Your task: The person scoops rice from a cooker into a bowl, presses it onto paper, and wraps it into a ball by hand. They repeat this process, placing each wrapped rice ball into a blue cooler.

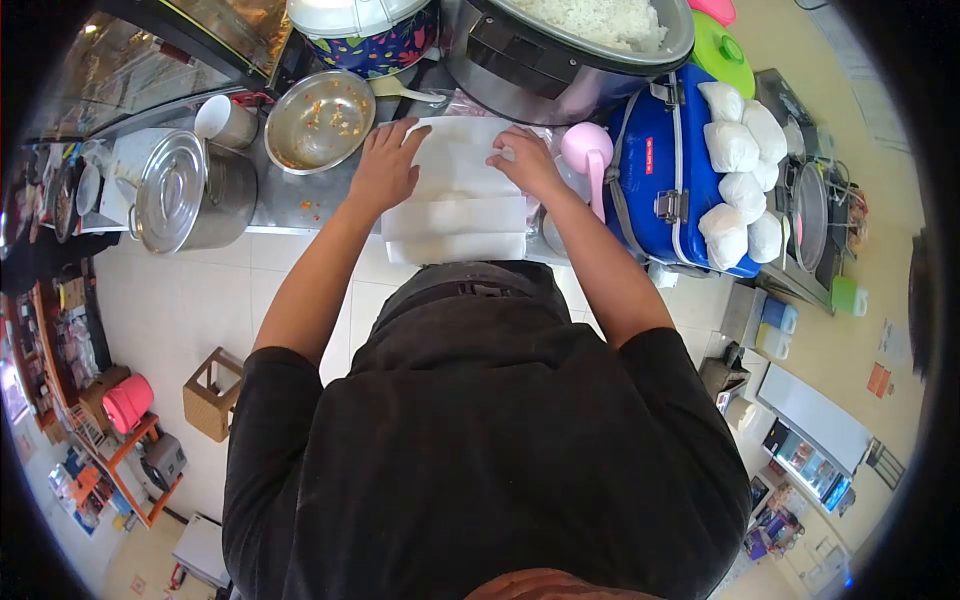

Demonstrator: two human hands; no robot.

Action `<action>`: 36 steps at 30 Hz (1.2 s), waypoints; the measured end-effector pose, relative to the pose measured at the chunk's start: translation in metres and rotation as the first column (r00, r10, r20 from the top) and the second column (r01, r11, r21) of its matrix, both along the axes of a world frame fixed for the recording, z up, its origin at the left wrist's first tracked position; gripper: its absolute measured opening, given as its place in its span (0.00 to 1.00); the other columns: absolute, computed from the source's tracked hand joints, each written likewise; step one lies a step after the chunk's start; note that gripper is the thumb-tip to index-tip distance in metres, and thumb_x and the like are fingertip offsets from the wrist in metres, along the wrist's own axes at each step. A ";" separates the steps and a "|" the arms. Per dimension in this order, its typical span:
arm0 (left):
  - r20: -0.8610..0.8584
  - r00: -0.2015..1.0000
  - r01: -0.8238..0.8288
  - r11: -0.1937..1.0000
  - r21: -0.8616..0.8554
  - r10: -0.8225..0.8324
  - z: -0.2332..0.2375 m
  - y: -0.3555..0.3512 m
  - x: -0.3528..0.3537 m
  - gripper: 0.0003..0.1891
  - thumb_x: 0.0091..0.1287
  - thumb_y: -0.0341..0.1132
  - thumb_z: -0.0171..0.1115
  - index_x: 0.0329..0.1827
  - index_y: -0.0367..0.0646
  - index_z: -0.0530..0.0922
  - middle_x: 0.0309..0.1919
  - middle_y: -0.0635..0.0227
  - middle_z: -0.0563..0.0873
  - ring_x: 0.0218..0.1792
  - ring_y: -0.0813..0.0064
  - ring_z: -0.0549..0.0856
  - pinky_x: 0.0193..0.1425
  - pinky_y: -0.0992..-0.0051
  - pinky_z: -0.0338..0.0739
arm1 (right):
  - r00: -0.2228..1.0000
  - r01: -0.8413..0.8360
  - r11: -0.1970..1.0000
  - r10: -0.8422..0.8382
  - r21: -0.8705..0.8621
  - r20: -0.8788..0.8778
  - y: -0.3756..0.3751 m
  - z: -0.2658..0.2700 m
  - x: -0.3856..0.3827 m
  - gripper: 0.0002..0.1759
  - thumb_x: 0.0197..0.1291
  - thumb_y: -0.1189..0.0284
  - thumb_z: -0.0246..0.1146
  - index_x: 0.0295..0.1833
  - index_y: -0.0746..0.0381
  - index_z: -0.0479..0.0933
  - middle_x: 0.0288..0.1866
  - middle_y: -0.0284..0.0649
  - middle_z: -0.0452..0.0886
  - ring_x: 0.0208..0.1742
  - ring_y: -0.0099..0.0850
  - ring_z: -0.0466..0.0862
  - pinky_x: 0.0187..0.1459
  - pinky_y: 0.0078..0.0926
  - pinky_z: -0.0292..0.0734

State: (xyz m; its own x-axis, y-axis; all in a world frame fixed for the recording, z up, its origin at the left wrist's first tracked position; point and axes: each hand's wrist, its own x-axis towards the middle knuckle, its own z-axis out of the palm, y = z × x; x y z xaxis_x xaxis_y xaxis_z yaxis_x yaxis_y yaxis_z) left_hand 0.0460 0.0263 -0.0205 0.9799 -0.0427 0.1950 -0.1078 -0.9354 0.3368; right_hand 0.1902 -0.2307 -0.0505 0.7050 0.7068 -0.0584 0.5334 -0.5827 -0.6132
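White paper sheets (458,150) lie on the counter in front of my body, with creased lower parts hanging over its front edge. My left hand (391,165) rests at the left side of the paper, fingers stretched out and apart. At the right side, my right hand (525,162) touches the paper with its fingers loosely bent and apart. Neither hand holds anything that I can see. A pink scoop (587,150) lies close beside my right hand. A steel bowl (320,122) with orange food scraps stands left of my left hand.
Behind the paper stands a large cooker (520,70) of white rice (600,22). A blue cooler box (655,165) with several white wrapped bundles (743,195) is at right. A lidded steel pot (190,190), a white cup (226,122) and a patterned container (370,45) stand left.
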 end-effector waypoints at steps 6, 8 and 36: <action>-0.205 0.897 0.356 0.915 -0.189 -0.391 0.044 0.009 0.016 0.36 0.61 0.44 0.76 0.74 0.50 0.76 0.79 0.59 0.73 0.81 0.56 0.69 0.88 0.43 0.48 | 0.976 -0.217 0.960 0.206 0.177 0.077 -0.046 0.044 -0.047 0.07 0.55 0.72 0.76 0.38 0.57 0.85 0.52 0.35 0.85 0.59 0.41 0.81 0.62 0.40 0.73; -0.259 0.848 0.415 0.883 -0.217 -0.462 0.054 0.001 0.026 0.43 0.59 0.58 0.78 0.74 0.46 0.76 0.78 0.57 0.76 0.79 0.55 0.72 0.87 0.46 0.52 | 0.974 -0.216 0.956 0.197 0.198 0.107 -0.056 0.040 -0.060 0.07 0.54 0.74 0.76 0.38 0.56 0.85 0.52 0.34 0.85 0.59 0.41 0.81 0.62 0.40 0.73; 0.057 0.997 0.064 0.947 -0.316 -0.048 -0.036 -0.056 -0.114 0.24 0.61 0.28 0.74 0.61 0.38 0.82 0.58 0.57 0.85 0.60 0.54 0.83 0.65 0.59 0.79 | 0.967 -0.210 0.967 0.184 0.144 0.174 -0.048 -0.022 -0.126 0.19 0.63 0.69 0.70 0.59 0.61 0.82 0.59 0.44 0.85 0.61 0.45 0.83 0.65 0.41 0.79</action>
State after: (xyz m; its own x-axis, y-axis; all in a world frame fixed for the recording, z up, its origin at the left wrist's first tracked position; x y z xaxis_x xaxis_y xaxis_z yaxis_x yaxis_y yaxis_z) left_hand -0.0677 -0.0295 -0.0563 0.9667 -0.0258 0.2544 -0.1807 -0.7730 0.6081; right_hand 0.0640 -0.2789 -0.0724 0.5420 0.8235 0.1679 0.7252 -0.3573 -0.5886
